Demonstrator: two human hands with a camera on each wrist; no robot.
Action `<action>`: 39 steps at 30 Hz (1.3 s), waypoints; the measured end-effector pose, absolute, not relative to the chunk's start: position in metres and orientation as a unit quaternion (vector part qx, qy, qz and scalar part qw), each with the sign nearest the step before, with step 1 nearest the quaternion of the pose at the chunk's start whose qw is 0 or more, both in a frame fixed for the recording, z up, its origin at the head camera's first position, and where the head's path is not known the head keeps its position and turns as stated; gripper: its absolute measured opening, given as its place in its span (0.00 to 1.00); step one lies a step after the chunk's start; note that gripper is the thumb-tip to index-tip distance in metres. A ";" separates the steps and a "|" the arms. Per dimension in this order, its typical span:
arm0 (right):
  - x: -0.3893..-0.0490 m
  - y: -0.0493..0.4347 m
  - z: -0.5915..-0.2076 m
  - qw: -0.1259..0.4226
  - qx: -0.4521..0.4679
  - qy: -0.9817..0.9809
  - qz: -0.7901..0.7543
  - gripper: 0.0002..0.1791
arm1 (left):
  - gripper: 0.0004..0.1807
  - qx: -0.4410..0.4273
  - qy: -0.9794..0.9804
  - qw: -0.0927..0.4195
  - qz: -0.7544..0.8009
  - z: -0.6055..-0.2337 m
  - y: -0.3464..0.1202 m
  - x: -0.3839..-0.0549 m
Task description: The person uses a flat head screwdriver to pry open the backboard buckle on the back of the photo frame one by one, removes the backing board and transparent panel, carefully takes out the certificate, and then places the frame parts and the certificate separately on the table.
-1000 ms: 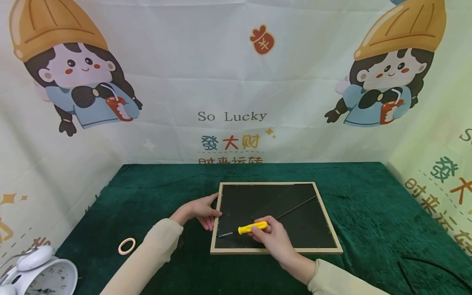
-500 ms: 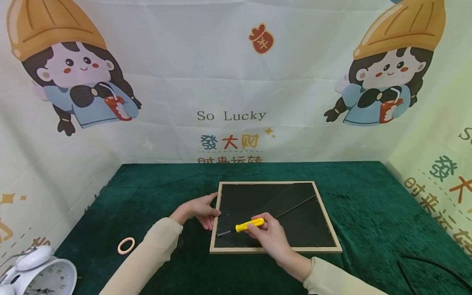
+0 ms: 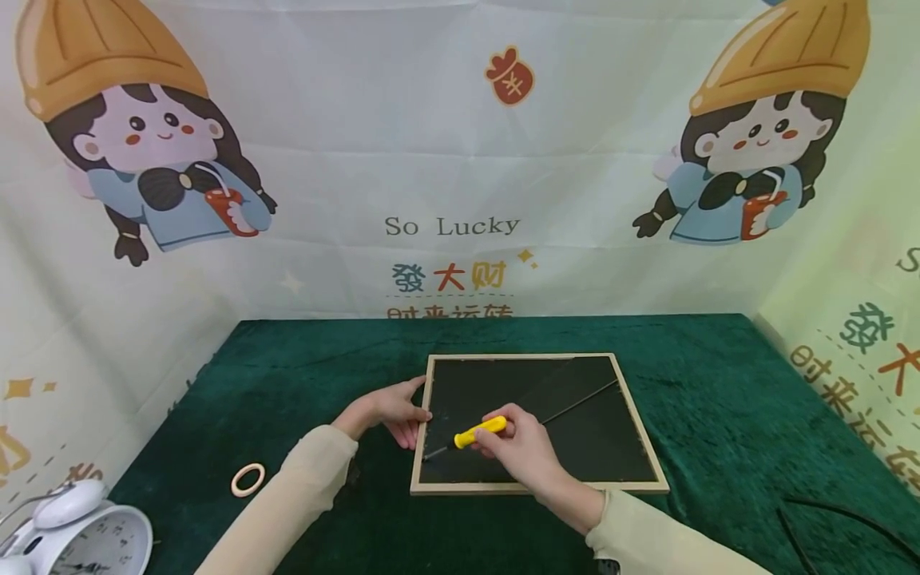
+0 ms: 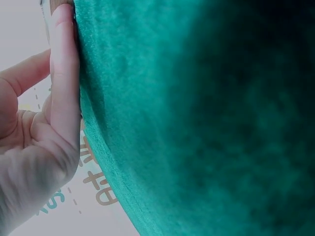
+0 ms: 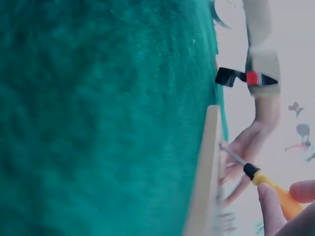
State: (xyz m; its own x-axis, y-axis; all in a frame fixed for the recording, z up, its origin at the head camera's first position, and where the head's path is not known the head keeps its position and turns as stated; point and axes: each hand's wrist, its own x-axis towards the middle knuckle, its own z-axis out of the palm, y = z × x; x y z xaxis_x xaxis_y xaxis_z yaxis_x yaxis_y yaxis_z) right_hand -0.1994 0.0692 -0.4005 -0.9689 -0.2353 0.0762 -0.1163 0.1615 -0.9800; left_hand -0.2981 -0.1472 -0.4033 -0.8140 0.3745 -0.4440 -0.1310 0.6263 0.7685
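Observation:
A flat rectangular wooden frame (image 3: 546, 489) with a black panel (image 3: 596, 447) lies on the green cloth. My right hand (image 3: 528, 451) grips the yellow handle of a screwdriver (image 3: 480, 432) above the panel. The screwdriver's shaft slants down to the left, and its tip is at the panel's lower left corner, by the inner edge of the wood. At the frame's left side, my left hand (image 3: 394, 410) rests against the wood, thumb over the edge. Its outstretched fingers (image 4: 64, 83) touch the frame in the left wrist view. A thin dark rod or line (image 3: 578, 402) crosses the panel diagonally.
On the left lie a pale ring (image 3: 247, 480) and, nearer, a white twin-bell alarm clock (image 3: 101, 543). Thin black cords or strips (image 3: 855, 519) lie at the front right. A printed white curtain (image 3: 453, 176) hangs behind the green-covered table (image 3: 690, 375).
The screwdriver's handle has tipped up and shifted slightly left, and its tip has come down to the frame's lower left inner edge. My left hand has stayed put.

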 end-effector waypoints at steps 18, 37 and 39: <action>-0.202 0.077 -0.409 0.079 -0.155 0.736 -0.654 0.19 | 0.40 0.065 0.854 0.293 0.425 -0.400 -0.148 -0.297; -0.200 0.068 -0.409 0.049 -0.126 0.721 -0.679 0.19 | 0.41 0.055 0.856 0.300 0.417 -0.401 -0.145 -0.297; -0.199 0.068 -0.409 0.045 -0.124 0.722 -0.679 0.18 | 0.41 0.054 0.856 0.301 0.416 -0.402 -0.145 -0.297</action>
State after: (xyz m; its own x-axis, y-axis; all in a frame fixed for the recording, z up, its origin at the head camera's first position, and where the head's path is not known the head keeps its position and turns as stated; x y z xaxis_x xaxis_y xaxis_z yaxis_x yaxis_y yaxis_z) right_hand -0.1990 0.0676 -0.4095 -0.9650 -0.2412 0.1031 -0.1177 0.0467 -0.9920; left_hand -0.2974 -0.1451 -0.4018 -0.8133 0.3430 -0.4699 -0.1578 0.6474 0.7456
